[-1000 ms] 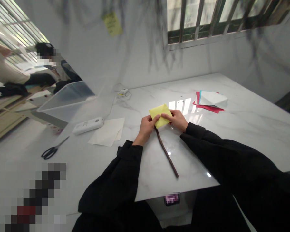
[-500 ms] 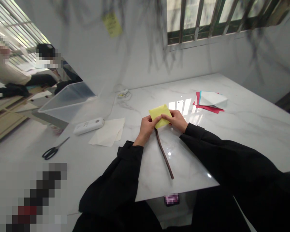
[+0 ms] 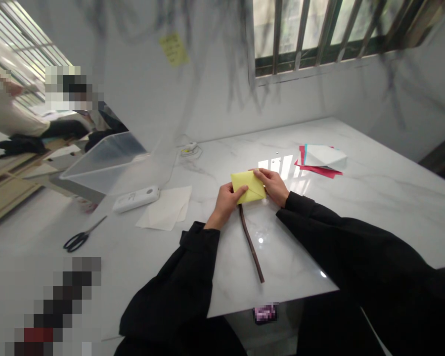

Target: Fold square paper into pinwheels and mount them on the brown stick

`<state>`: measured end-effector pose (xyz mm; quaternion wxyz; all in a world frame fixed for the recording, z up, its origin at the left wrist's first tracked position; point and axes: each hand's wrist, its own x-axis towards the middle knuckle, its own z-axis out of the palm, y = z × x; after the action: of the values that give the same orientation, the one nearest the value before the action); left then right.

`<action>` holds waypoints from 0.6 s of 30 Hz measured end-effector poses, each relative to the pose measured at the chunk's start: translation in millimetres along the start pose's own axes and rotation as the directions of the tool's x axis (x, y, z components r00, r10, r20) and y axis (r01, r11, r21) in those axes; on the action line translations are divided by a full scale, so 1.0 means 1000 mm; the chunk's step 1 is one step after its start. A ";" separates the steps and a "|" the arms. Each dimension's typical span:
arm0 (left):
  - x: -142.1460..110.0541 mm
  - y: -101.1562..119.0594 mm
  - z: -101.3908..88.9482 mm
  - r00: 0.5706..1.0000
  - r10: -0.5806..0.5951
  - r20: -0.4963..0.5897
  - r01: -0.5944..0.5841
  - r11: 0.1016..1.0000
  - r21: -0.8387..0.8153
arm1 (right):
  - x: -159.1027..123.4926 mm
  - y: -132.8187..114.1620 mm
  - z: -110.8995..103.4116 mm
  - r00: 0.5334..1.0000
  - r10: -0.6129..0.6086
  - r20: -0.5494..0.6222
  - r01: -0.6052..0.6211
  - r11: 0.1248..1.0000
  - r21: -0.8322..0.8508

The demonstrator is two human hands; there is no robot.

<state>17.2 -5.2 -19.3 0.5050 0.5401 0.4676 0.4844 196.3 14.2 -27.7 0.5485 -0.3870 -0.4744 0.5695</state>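
A folded yellow paper (image 3: 249,186) is held over the white marble table (image 3: 374,198), wrapped at the top of a thin dark brown stick (image 3: 251,243) that runs toward me along the table. My left hand (image 3: 225,201) pinches the paper's left edge, thumb on top. My right hand (image 3: 274,185) grips its right side, fingers curled over the upper corner. Both arms are in black sleeves.
Red, blue and white paper sheets (image 3: 322,159) lie at the right. Cream paper (image 3: 166,208), a white remote-like device (image 3: 136,198), black scissors (image 3: 82,236) and a clear plastic bin (image 3: 107,159) sit at the left. People stand at another table far left.
The yellow paper has been folded flatter, with a diagonal crease now showing. The stick's near end swung slightly left. My right fingers moved up to the paper's top corner.
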 end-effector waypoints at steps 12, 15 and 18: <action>0.004 0.000 -0.003 0.982 0.063 -0.176 -0.080 0.992 -0.094 | -0.001 -0.001 0.000 0.993 0.014 0.120 0.009 0.981 -0.192; 0.008 -0.001 -0.008 0.967 0.066 -0.247 -0.109 0.980 -0.165 | -0.001 0.002 0.000 0.985 -0.002 0.172 0.048 0.963 -0.265; 0.010 -0.002 -0.009 0.962 0.056 -0.268 -0.110 0.975 -0.193 | -0.002 0.005 0.001 0.984 -0.013 0.178 0.066 0.954 -0.293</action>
<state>8.8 5.7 -20.8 0.4715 0.4357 0.4539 0.6180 194.0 11.9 -32.6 0.4517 -0.4042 -0.6086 0.5120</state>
